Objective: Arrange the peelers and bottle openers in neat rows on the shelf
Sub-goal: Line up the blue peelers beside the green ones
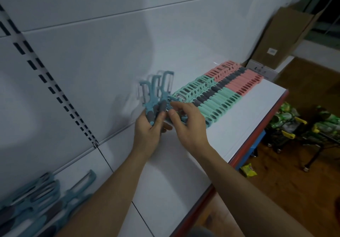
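Observation:
My left hand (149, 131) grips a bunch of blue peelers (156, 93) by their grey grips, blades pointing up, above the white shelf (239, 122). My right hand (187, 124) is beside them, its thumb and fingers pinching a blue peeler (172, 98) at the near end of the row. On the shelf beyond lies a neat row of mint-green peelers (211, 98), and behind it a row of pink peelers (239, 78). A loose pile of blue peelers (42, 200) lies at the bottom left.
A white back panel with a slotted upright (55, 89) rises behind the shelf. A cardboard box (283, 38) stands at the shelf's far end. Below the red shelf edge are a wooden floor, carts with green packets (287, 119) and a yellow packet (248, 170).

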Demonstrator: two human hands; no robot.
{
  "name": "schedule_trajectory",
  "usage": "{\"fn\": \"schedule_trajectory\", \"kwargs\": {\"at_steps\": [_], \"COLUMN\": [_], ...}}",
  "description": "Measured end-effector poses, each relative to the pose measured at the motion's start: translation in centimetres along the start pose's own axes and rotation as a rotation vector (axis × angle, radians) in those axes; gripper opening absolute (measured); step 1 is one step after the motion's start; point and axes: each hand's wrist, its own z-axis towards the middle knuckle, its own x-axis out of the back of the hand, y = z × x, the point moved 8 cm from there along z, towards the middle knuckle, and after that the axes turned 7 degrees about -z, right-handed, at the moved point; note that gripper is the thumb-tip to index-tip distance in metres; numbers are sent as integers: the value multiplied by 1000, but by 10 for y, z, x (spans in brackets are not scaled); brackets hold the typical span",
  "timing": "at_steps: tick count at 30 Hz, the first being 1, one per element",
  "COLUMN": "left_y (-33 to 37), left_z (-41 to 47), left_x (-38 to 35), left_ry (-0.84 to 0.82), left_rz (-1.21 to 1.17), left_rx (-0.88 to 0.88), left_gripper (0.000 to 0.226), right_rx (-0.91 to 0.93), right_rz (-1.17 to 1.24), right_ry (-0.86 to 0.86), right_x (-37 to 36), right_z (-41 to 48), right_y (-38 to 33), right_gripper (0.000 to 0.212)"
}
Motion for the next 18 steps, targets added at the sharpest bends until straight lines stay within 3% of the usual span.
{"fn": "schedule_trajectory", "kwargs": {"at_steps": [2,4,6,10,12,16,18], "left_y": [1,-1,-3,-5,-7,-13,-14], "left_z": [-5,-6,-3,4,5,9,6], "left_x": [-10,-15,-7,17,23,35,39], "left_ry": [-107,-162,-104,145,209,245,243], "left_rz": [14,27,64,61,27,41,-40], "left_rx": [22,35,-5,-77,-68,-27,21], "left_gripper": [14,15,14,22,23,38,28], "right_rx": [-109,-184,-229,-275,-275,-176,-126], "right_rz": [185,329,392,485,446,94,-5], "right_ry": [-29,-40,-34,8,-16,5,-34], "right_x": [-6,-11,-9,5,6,2,-4], "right_z": [-1,-1,-1,-4,-8,-17,-20], "right_y": [5,10,11,8,8,15,14], "right_gripper": [16,28,37,25,25,25,22]}}
